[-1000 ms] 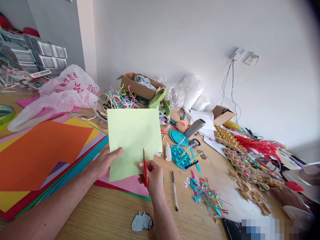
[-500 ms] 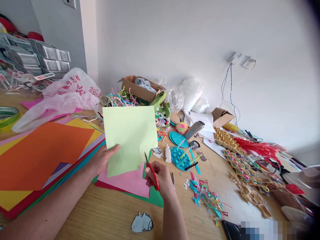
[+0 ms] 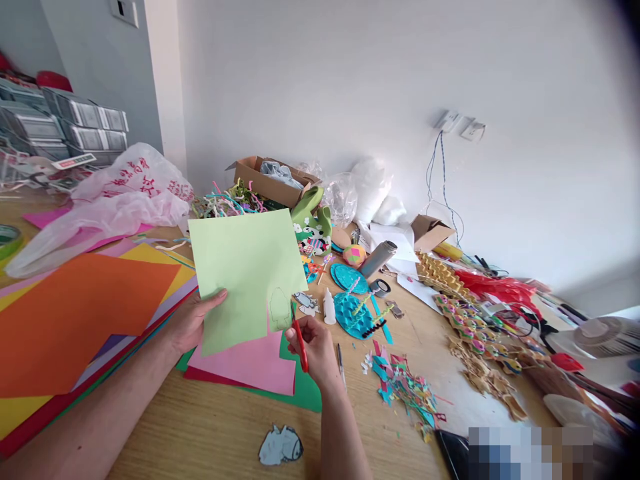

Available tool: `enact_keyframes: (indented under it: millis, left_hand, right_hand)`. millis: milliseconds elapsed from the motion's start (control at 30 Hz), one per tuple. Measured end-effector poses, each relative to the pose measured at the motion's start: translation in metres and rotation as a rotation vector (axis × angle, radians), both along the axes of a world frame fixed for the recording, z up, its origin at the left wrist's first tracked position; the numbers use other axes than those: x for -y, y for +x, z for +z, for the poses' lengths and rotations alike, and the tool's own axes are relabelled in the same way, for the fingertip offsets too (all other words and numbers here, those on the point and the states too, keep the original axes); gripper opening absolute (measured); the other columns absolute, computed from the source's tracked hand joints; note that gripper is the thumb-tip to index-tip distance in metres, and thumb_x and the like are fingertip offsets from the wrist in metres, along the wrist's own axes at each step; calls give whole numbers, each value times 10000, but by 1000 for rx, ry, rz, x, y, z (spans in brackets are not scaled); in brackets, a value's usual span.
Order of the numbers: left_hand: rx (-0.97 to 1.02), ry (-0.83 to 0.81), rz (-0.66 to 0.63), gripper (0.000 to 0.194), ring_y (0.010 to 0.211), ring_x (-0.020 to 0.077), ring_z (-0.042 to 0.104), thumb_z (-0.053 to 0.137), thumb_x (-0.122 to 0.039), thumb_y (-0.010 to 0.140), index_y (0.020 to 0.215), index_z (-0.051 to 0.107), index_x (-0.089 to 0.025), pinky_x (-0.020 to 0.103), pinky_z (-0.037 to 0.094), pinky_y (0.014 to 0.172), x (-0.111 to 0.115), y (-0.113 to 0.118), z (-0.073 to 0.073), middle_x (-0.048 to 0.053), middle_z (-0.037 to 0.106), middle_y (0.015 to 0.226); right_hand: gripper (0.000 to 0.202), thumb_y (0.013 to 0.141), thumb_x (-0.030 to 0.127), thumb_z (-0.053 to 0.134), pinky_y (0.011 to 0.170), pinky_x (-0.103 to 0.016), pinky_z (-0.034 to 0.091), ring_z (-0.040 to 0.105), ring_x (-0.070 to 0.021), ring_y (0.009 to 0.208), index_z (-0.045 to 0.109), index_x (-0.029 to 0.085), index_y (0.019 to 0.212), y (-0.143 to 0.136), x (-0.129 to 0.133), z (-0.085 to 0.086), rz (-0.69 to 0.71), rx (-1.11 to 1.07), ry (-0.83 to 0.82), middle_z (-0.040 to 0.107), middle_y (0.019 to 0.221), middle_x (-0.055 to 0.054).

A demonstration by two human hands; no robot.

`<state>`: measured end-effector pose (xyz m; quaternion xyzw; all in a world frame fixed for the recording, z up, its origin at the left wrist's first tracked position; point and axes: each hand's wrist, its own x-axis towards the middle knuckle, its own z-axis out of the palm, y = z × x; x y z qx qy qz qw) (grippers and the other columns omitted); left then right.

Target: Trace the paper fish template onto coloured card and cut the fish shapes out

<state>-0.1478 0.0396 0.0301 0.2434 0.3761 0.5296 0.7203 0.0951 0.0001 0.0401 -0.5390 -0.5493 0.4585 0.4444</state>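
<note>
My left hand [image 3: 193, 320] grips the lower left edge of a light green sheet [image 3: 240, 267], thumb on the front, and holds it up off the table. A small pencil outline [image 3: 279, 308] shows near its lower right corner. Red-handled scissors [image 3: 301, 345] are in my right hand [image 3: 316, 347], their blades at the sheet's right edge beside the outline. Below the sheet lie pink paper [image 3: 250, 367] and green paper [image 3: 307, 390]. A grey paper fish cutout [image 3: 281, 445] rests near the table's front edge.
Orange paper [image 3: 85, 313] tops a coloured stack at left. A white glue bottle [image 3: 329, 307], blue discs [image 3: 353, 315], a grey flask [image 3: 379, 259] and paper scraps [image 3: 405, 387] are right of my hands. A black pen [image 3: 341, 363] lies by my right wrist.
The view has shifted, so the scene sits further left. The green sheet is turned slightly, its outline clearer, and the scissors are now more upright against its right edge.
</note>
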Motion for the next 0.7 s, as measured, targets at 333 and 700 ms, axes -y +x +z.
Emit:
enact_keyframes:
  millis: [333,700]
  left_hand:
    - [6,-11,-34,455,980,303,690,799,-297,670,1093,686,-174,381,594,795,0,3,-1,107,725,1101]
    - [-11,-8,-26,461,958,289,697,809,-308,658,1088,692,-187,363,597,771,0,4,-1,94,729,1092]
  right_hand:
    - [417,641,492,792,445,-204,433,516,-92,459,526,173,682,-1,1,0,-2,-81,-57,503,528,53]
    - [479,603,545,795,347,-186,352,481,-81,357,490,177,637,-4,1,3,-41,-120,-92,512,486,48]
